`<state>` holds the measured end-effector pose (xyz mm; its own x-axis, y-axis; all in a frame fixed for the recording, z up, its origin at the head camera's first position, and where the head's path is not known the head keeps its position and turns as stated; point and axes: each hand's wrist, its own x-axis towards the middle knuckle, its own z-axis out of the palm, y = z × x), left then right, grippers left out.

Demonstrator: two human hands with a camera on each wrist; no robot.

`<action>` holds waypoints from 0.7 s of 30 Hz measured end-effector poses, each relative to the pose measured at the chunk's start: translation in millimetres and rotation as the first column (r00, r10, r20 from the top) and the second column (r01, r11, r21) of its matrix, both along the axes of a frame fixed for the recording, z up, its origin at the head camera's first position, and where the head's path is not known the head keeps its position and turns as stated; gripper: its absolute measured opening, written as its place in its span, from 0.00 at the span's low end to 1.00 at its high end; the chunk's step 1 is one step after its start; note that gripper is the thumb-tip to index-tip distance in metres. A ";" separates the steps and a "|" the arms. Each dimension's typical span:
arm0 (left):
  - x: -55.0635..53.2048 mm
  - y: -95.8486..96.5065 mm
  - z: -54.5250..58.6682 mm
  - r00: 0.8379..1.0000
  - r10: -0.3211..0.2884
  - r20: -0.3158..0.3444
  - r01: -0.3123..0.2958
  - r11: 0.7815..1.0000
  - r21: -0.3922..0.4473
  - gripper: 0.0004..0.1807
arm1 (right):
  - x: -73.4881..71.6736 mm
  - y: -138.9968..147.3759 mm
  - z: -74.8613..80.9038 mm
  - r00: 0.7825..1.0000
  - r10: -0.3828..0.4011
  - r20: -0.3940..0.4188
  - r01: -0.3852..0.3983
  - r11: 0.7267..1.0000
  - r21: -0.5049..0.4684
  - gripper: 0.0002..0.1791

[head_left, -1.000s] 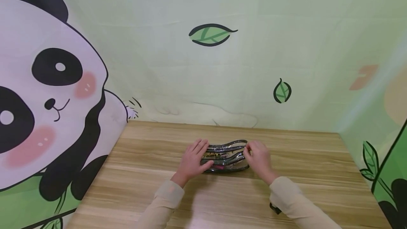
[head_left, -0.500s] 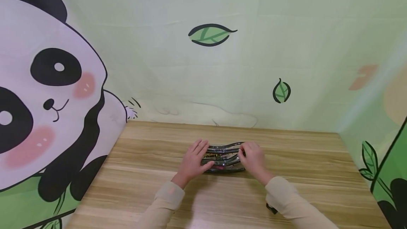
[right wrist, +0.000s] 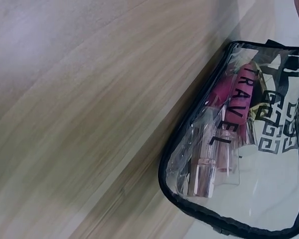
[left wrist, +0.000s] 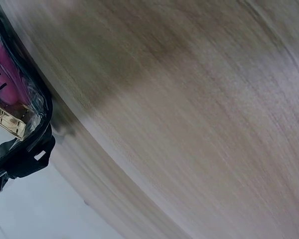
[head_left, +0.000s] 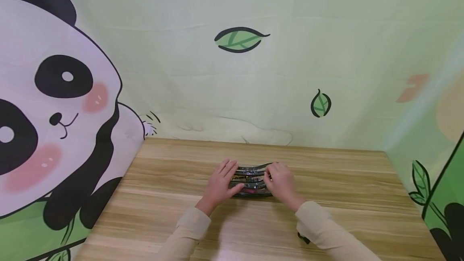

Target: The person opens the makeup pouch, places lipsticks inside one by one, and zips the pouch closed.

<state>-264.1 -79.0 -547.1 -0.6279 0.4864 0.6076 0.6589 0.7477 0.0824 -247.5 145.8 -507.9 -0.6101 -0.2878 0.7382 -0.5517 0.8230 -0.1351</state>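
A clear pouch [head_left: 250,181] with black trim stands on the table between the two hands. My left hand [head_left: 219,186] holds its left end, thumb on the near side and fingers across to the far side. The right hand [head_left: 282,182] pinches at the top near the zipper, toward the pouch's right end; its fingertips hide what they pinch. In the right wrist view the clear panel [right wrist: 261,184] bears dark lettering. Inside lie a pink tube [right wrist: 243,94] and a clear, pink-tinted tube [right wrist: 205,169]. The left wrist view shows the pouch's end with a black tab [left wrist: 37,157].
The wood-grain table [head_left: 170,164] runs back to a pale green wall cloth [head_left: 174,59] printed with leaves and a panda [head_left: 72,104]. A small dark piece [head_left: 303,238] shows under the right sleeve.
My right hand has slid left along the pouch's top, toward the left hand. The left hand stays at its end, and the pouch has hardly moved.
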 end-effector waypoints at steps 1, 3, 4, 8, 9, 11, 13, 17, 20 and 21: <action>0.5 0.3 0.4 1.000 -0.002 0.008 0.001 1.000 0.005 0.37 | 0.1 -1.3 0.1 1.000 0.000 0.005 0.000 1.000 0.001 0.04; 0.7 0.7 -0.1 1.000 -0.001 0.022 0.001 1.000 0.013 0.36 | 0.1 -3.3 -0.3 1.000 -0.002 0.009 0.002 1.000 0.000 0.04; 1.0 0.9 -0.2 1.000 0.001 0.030 -0.001 1.000 0.015 0.36 | -0.1 -4.0 -0.5 1.000 -0.003 0.009 0.003 1.000 -0.006 0.04; 1.4 1.3 -1.2 0.999 0.002 0.053 -0.004 0.999 0.036 0.37 | -0.1 -6.3 -1.0 1.000 -0.004 0.009 0.005 1.000 -0.021 0.04; 1.6 1.4 -1.3 0.998 0.003 0.055 -0.005 0.999 0.040 0.37 | -0.3 -6.9 -1.4 1.000 -0.007 0.011 0.007 1.000 -0.019 0.04; 2.1 1.5 -1.3 0.999 0.002 0.052 -0.005 0.999 0.049 0.37 | 0.0 -8.3 -1.8 1.000 -0.010 0.023 0.011 1.000 -0.014 0.04; 2.6 1.6 -1.3 0.999 0.004 0.046 -0.006 0.999 0.052 0.37 | 0.3 -9.9 -2.4 0.999 -0.014 0.034 0.014 1.000 -0.007 0.04; 2.8 2.4 -1.1 0.999 0.008 0.032 -0.009 0.999 0.052 0.38 | 1.5 -13.6 -2.7 0.999 -0.018 0.048 0.018 1.000 0.000 0.05; 2.9 3.3 -1.2 1.000 0.006 0.024 -0.007 0.998 0.058 0.38 | 2.1 -16.4 -3.3 0.998 -0.021 0.057 0.021 1.000 0.000 0.05; 3.2 3.5 -1.0 1.000 0.007 0.023 -0.009 0.998 0.059 0.38 | 2.3 -17.4 -3.4 0.998 -0.021 0.062 0.021 1.000 -0.003 0.05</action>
<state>-260.9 -75.5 -548.2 -0.6458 0.4447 0.6206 0.6502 0.7464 0.1419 -245.2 128.4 -511.4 -0.6602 -0.2719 0.7002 -0.5251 0.8336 -0.1714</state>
